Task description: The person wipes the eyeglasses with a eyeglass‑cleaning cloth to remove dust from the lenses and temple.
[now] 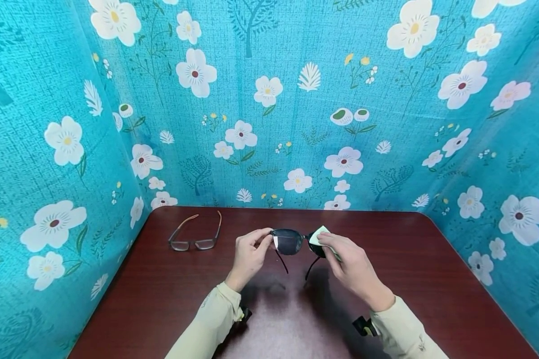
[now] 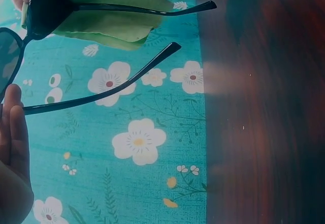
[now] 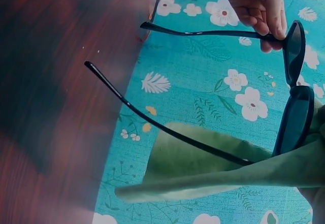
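Dark-lensed black sunglasses (image 1: 289, 242) are held up above the table, their two temples unfolded and pointing back toward me. My left hand (image 1: 250, 254) pinches the frame at its left corner, by the hinge. With a light green cloth (image 3: 188, 153) between its fingers, my right hand (image 1: 350, 262) grips the right lens. In the left wrist view the cloth (image 2: 117, 16) drapes behind the right lens and temple. The right hand's fingertips are partly hidden by the cloth in the right wrist view.
A second pair of glasses (image 1: 192, 244), with clear lenses and brownish temple tips, lies unfolded at the table's back left. The dark red-brown table (image 1: 170, 299) has rounded far corners. Blue flowered fabric (image 1: 269, 149) stands behind it and at both sides.
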